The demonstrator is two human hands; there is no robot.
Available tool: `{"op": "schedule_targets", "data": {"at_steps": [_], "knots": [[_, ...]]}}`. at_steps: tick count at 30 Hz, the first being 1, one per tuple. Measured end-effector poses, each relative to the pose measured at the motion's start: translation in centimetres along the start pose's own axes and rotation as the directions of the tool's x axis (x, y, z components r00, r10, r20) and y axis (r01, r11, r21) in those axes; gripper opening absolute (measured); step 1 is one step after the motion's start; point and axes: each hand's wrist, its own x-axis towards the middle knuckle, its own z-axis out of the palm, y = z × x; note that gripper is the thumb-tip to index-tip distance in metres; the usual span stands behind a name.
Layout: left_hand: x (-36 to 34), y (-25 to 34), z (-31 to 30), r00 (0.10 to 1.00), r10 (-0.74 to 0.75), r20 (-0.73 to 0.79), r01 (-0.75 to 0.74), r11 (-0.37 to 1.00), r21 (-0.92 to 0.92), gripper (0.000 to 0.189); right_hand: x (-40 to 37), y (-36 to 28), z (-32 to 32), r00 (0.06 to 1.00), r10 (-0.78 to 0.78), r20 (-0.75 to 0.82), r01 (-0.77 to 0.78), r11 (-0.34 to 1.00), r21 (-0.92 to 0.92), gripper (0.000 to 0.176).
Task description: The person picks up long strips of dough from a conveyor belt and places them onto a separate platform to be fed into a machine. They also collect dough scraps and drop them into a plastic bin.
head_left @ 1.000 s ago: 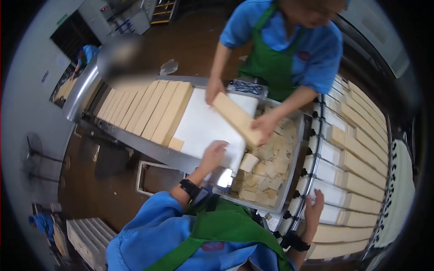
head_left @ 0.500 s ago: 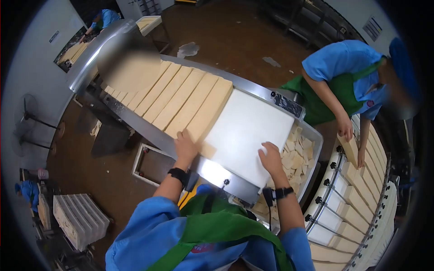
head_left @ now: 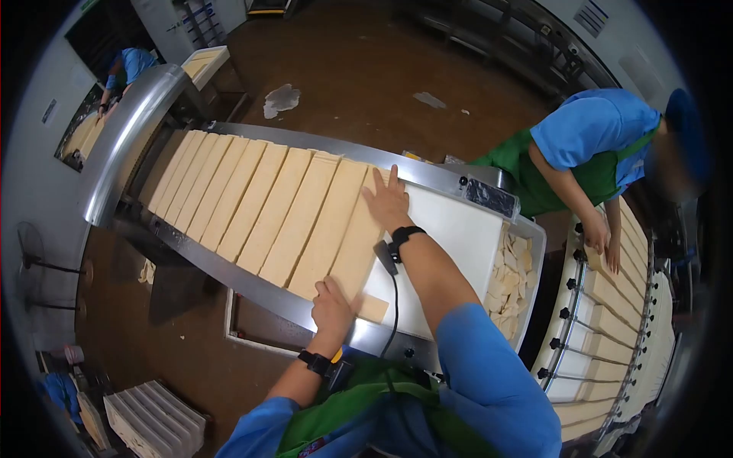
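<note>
Long pale dough strips [head_left: 246, 198] lie side by side across the steel-edged conveyor. At the near end of the rightmost strip [head_left: 357, 244], my left hand [head_left: 332, 311] has its fingers bent against the dough. My right hand [head_left: 388, 204] rests on that strip's far end, fingers spread, with the forearm reaching across the white belt [head_left: 447, 229]. A small flat dough piece [head_left: 372, 308] lies beside my left hand at the belt's near edge. Both wrists wear black bands with small devices, and a cable hangs from the right one.
Dough scraps fill a bin [head_left: 538, 259] at the conveyor's right end. Beyond it, a co-worker [head_left: 595, 145] handles a strip on a curved conveyor [head_left: 565, 336]. A metal hood [head_left: 126, 145] covers the left end. Stacked trays [head_left: 156, 424] stand on the floor at lower left.
My right hand has moved left and away from me, from above the bare belt to the rightmost strip's far end. My left hand has shifted slightly at its near end. The view has turned.
</note>
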Motion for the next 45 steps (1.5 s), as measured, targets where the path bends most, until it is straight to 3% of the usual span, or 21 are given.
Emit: {"op": "schedule_targets", "data": {"at_steps": [3,4,8,11,14,15,17,20,23,24,26,27,29,31,32,34,35,36,39,42,45], "knots": [[0.1,-0.2,0.1,1.0,0.022,0.009,-0.022,0.999,0.032,0.069,0.1,-1.1,-0.4,0.989,0.099,0.111,-0.097,0.995,-0.028,0.062],[0.1,-0.2,0.1,1.0,0.023,0.013,-0.023,0.999,0.045,0.069,-0.6,-1.2,-0.6,0.996,0.084,0.015,-0.083,0.996,-0.034,0.062],[0.8,0.4,-0.6,0.988,0.051,0.149,-0.047,0.998,-0.029,0.074,-2.3,1.2,-4.6,0.951,0.307,0.043,-0.309,0.95,0.051,0.066],[1.7,1.4,-1.0,0.922,0.278,0.269,-0.27,0.96,-0.07,0.081,-5.2,6.1,-9.0,0.832,0.55,0.066,-0.554,0.826,0.105,0.068],[2.4,2.1,2.0,0.797,0.42,0.434,-0.194,0.858,-0.475,0.083,-8.7,12.1,-10.8,0.788,0.605,-0.115,-0.612,0.79,-0.036,0.075],[2.0,2.8,3.2,0.774,0.45,0.445,-0.29,0.877,-0.382,0.082,-9.6,14.2,-11.0,0.8,0.599,-0.032,-0.598,0.793,-0.114,0.082],[1.1,4.7,5.3,0.745,0.501,0.44,-0.471,0.863,-0.184,0.08,-12.7,15.9,-12.9,0.651,0.759,0.021,-0.717,0.605,0.346,0.088],[-0.6,10.0,3.9,0.748,0.492,0.445,-0.41,0.87,-0.273,0.077,-17.4,20.5,-12.5,0.509,0.832,-0.22,-0.658,0.541,0.524,0.087],[-3.3,13.6,4.9,0.717,0.574,0.395,-0.481,0.818,-0.316,0.073,-24.1,25.3,-13.5,0.299,0.854,-0.425,-0.657,0.508,0.557,0.084],[-4.5,15.0,5.3,0.657,0.66,0.363,-0.551,0.75,-0.367,0.072,-26.8,30.3,-11.2,0.331,0.778,-0.534,-0.65,0.598,0.469,0.082],[-7.2,18.2,5.9,0.523,0.804,0.284,-0.661,0.593,-0.46,0.07,-33.4,33.2,-14.7,0.234,0.79,-0.566,-0.652,0.56,0.512,0.079],[-8.7,19.7,5.7,0.453,0.858,0.244,-0.679,0.509,-0.53,0.071,-36.7,30.1,-21.3,0.101,0.873,-0.478,-0.633,0.427,0.646,0.077],[-12.3,23.0,5.2,0.315,0.939,0.14,-0.684,0.327,-0.652,0.072,-42.4,32.0,-25.1,-0.008,0.919,-0.393,-0.606,0.308,0.733,0.076],[-15.4,25.4,5.7,0.151,0.975,0.162,-0.766,0.219,-0.604,0.071,-47.7,35.4,-27.0,-0.062,0.933,-0.353,-0.699,0.213,0.683,0.074],[-16.8,26.7,6.0,0.071,0.982,0.173,-0.8,0.16,-0.579,0.071,-49.8,37.1,-27.9,-0.042,0.948,-0.315,-0.801,0.156,0.578,0.07],[-19.1,29.5,5.3,-0.045,0.952,0.302,-0.635,0.206,-0.745,0.068,-53.3,40.5,-28.9,-0.02,0.975,-0.22,-0.946,0.053,0.32,0.066],[-20.2,30.4,5.1,-0.11,0.929,0.355,-0.541,0.243,-0.805,0.067,-54.9,42.7,-28.5,0.019,0.977,-0.214,-0.955,0.081,0.285,0.063],[-21.2,31.1,5.6,-0.168,0.925,0.339,-0.624,0.167,-0.764,0.062,-56.2,45.4,-27.9,0.061,0.976,-0.209,-0.962,0.113,0.249,0.061],[-23.7,33.6,6.1,-0.179,0.887,0.425,-0.563,0.262,-0.784,0.059,-57.4,49.1,-29.5,0.1,0.976,-0.192,-0.98,0.13,0.153,0.059],[-25.0,34.6,8.7,-0.172,0.934,0.312,-0.636,0.137,-0.76,0.055,-57.6,51.2,-30.8,0.074,0.991,-0.111,-0.983,0.092,0.16,0.063],[-26.0,35.4,9.9,-0.166,0.931,0.326,-0.643,0.149,-0.751,0.053,-58.2,53.2,-30.6,0.068,0.996,-0.063,-0.978,0.079,0.195,0.065]]}}
